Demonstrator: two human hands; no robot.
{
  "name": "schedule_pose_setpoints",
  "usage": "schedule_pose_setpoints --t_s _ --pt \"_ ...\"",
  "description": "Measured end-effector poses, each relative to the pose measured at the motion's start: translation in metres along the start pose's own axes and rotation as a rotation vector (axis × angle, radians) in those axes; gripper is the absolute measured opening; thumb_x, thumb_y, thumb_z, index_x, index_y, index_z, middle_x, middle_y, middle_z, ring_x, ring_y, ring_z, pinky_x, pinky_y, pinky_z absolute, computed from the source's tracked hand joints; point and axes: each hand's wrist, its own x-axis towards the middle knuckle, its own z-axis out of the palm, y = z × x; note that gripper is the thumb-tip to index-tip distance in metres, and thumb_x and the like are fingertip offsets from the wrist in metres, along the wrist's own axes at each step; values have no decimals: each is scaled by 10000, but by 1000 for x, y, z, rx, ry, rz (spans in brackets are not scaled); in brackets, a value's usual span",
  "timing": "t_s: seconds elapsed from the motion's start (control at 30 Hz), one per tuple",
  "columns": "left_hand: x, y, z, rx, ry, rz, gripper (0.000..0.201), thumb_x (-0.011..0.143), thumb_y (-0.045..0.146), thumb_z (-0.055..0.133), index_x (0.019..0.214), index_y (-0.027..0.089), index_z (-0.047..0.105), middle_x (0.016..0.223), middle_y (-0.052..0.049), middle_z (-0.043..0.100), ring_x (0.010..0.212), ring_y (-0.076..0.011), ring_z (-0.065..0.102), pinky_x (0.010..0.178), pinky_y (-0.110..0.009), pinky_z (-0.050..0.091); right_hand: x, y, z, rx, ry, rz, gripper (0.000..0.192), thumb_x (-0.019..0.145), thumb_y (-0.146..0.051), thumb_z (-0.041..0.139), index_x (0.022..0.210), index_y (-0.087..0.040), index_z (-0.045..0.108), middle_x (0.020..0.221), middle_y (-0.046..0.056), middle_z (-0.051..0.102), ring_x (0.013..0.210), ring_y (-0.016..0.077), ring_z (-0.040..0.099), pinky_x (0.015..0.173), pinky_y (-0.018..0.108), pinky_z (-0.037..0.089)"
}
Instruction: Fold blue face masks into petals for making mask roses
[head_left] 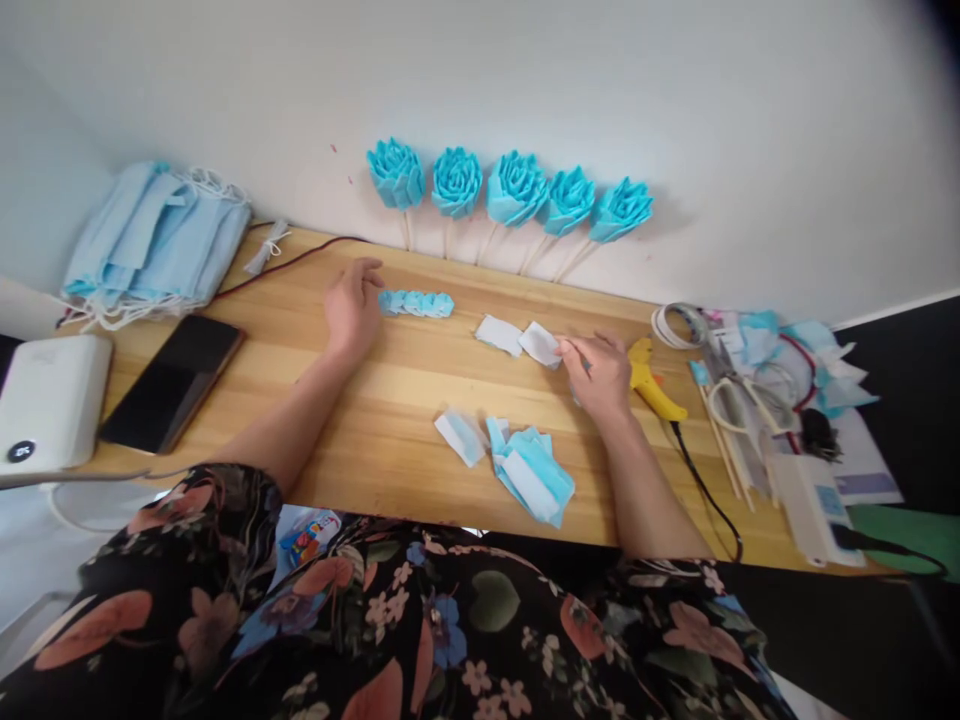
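Note:
My right hand (pixel 600 375) pinches the corner of a small white piece of fabric (pixel 538 344) between thumb and fingertips. Another white fabric piece (pixel 501 335) lies flat just left of it. A bit of blue shows under my right palm, too hidden to name. On the left, my left hand (pixel 354 308) rests on the table with loosely bent fingers, open and holding nothing I can see. By its fingertips lies a row of small folded blue pieces (pixel 416 303). Nearer my body are a loose pale cut piece (pixel 461 437) and a pile of blue and white cut pieces (pixel 532 475).
Several blue fabric flowers (pixel 517 190) on sticks lean against the wall. A stack of face masks (pixel 157 240), phone (pixel 176 380) and white power bank (pixel 56 400) lie left. A yellow glue gun (pixel 651 385), scissors (pixel 731 400), tape roll (pixel 679 328) and power strip (pixel 810 510) lie right.

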Motion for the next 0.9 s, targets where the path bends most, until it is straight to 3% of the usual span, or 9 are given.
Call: schedule_pose_setpoints --t_s 0.17,0.33,0.4,0.5,0.67,0.9 --pt "5 1 3 30 -144 149 414 850 72 421 1162 171 675 945 -67 755 975 -239 624 959 -387 426 0 3 4 20 -14 -18 344 1014 -396 466 958 -236 765 959 64 809 857 220 737 1039 455 444" --pt "9 5 10 113 -148 241 437 883 76 423 1249 167 643 974 -30 770 1004 -208 605 984 -386 375 0 2 4 35 -32 -15 339 1013 -392 471 962 -230 765 972 68 808 896 223 733 1031 443 440" --pt "11 9 11 177 -209 280 429 898 93 420 1245 172 658 979 -36 776 985 -217 620 981 -397 375 0 1 4 37 -43 -10 346 1015 -393 460 977 -231 764 969 69 808 912 224 731 1036 442 434" --pt "15 17 11 281 -306 281 427 903 112 422 1240 167 677 963 -62 781 968 -249 649 969 -418 389 1 -1 4 37 -68 -11 372 1019 -399 436 987 -230 765 917 72 806 899 230 729 1036 447 434" --pt "20 28 15 324 -268 331 438 925 147 404 1272 180 670 1000 -73 781 1004 -269 652 978 -434 394 2 -4 4 44 -77 -23 377 1023 -392 421 984 -228 758 924 75 806 895 230 728 1042 441 423" --pt "12 29 32 378 -388 385 398 875 143 444 1127 170 751 1088 -101 778 1020 -292 676 985 -459 409 4 -7 3 32 -101 -43 361 1028 -369 423 969 -225 749 919 63 802 858 215 707 1016 422 411"
